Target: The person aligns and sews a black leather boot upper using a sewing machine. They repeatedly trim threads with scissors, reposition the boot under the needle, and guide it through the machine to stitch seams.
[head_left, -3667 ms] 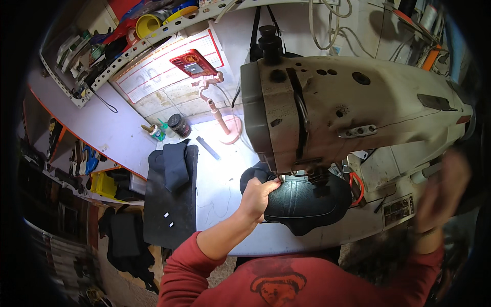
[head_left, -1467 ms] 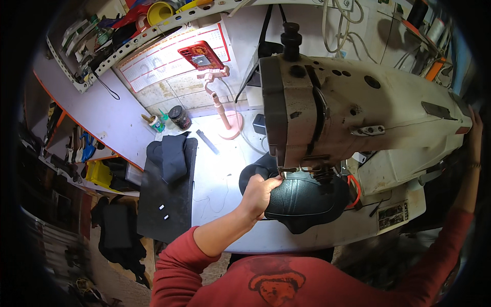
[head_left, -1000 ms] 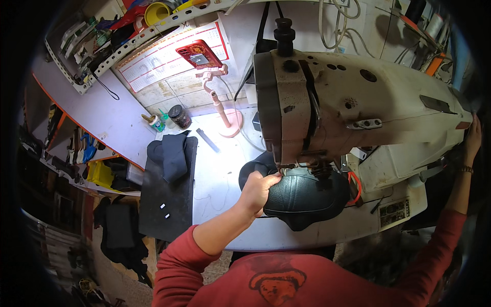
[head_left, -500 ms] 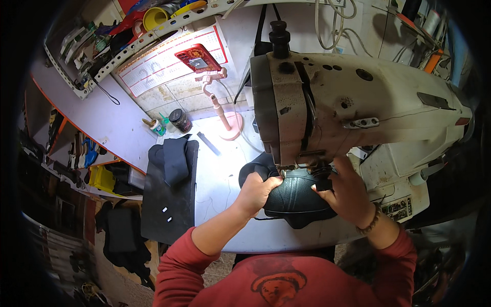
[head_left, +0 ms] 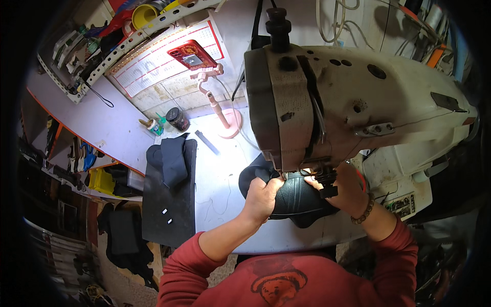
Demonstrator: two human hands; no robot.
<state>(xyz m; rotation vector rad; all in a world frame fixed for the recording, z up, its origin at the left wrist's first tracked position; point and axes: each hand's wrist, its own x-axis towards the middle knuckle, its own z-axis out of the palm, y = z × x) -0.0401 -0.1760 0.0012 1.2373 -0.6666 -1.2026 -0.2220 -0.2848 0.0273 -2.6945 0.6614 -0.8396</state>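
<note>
- Left hand [head_left: 262,197] clamped on the near left edge of a black leather piece [head_left: 296,199], fingers curled over its rim, just as in every earlier frame.
- Right hand [head_left: 343,187] now pressed on the right side of the same piece beneath the head of the sewing machine [head_left: 348,97]; grip partly hidden by the machine, fingers apparently closed on the material.
- Big change from a second ago: right arm then stretched far out to the machine's right end, back at the work half a second ago and settled there now.
- Black leather piece lying on the white table [head_left: 220,174] directly under the needle area, held between both hands, position barely altered.
- Beaded bracelet [head_left: 364,212] on right wrist.
- Left of the work: stack of black fabric [head_left: 171,189] on the table edge, unmoved.
- Behind: pink stand [head_left: 225,120] carrying a red phone [head_left: 193,55], and a dark jar [head_left: 177,118], all as before.
</note>
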